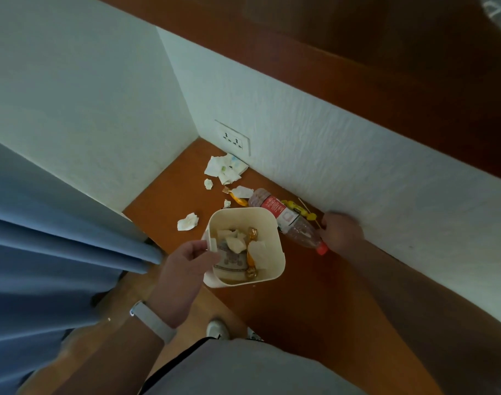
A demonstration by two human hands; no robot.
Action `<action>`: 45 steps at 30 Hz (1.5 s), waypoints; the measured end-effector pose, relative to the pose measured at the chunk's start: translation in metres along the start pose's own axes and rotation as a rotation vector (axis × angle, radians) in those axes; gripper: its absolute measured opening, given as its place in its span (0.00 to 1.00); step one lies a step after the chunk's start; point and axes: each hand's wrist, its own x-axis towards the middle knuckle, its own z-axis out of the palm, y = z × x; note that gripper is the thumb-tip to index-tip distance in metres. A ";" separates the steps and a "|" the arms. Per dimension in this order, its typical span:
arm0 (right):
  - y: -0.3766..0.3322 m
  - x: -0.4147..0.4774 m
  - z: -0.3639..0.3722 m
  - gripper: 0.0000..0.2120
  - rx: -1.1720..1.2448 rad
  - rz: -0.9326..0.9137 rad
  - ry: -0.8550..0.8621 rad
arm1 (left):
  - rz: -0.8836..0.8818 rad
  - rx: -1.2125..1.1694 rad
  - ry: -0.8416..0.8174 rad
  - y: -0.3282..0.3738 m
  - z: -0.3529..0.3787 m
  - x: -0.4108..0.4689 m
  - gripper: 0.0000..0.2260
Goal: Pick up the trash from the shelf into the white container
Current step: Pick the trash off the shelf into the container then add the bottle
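Midway, our left hand (pixel 186 260) pinched the part-filled white container (pixel 272 220), our right hand (pixel 342 232) curled, hold unclear, tissues (pixel 225 168) littering the shelf (pixel 172 195) corner.

Both forearms are bare. A pale grey band (pixel 153 320) wraps the wrist of the left hand (pixel 183 269), well back from its fingers (pixel 196 253). Further back still are grey clothing (pixel 257 369) with a dark edge stripe and white shoes (pixel 216 329).

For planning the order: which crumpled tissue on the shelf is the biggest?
The crumpled tissue just below the wall socket, in the corner; the other scraps are far smaller and lie nearer the white container.
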 end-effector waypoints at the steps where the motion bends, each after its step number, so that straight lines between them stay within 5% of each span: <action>1: 0.000 0.002 0.002 0.07 -0.008 -0.001 -0.009 | -0.001 0.003 -0.003 0.000 0.000 0.000 0.09; 16: 0.013 -0.020 0.003 0.05 0.138 0.010 0.039 | 0.013 0.037 -0.021 0.010 0.004 -0.007 0.09; 31: -0.040 -0.145 -0.095 0.04 0.681 -0.150 0.458 | 0.037 -0.009 -0.046 0.013 -0.006 -0.009 0.08; 40: -0.116 -0.163 -0.096 0.10 0.451 -0.314 0.010 | 0.069 -0.050 -0.060 0.021 -0.039 0.002 0.07; 45: -0.165 -0.150 -0.086 0.04 0.248 -0.349 -0.033 | 0.090 -0.046 -0.054 0.024 -0.063 0.010 0.07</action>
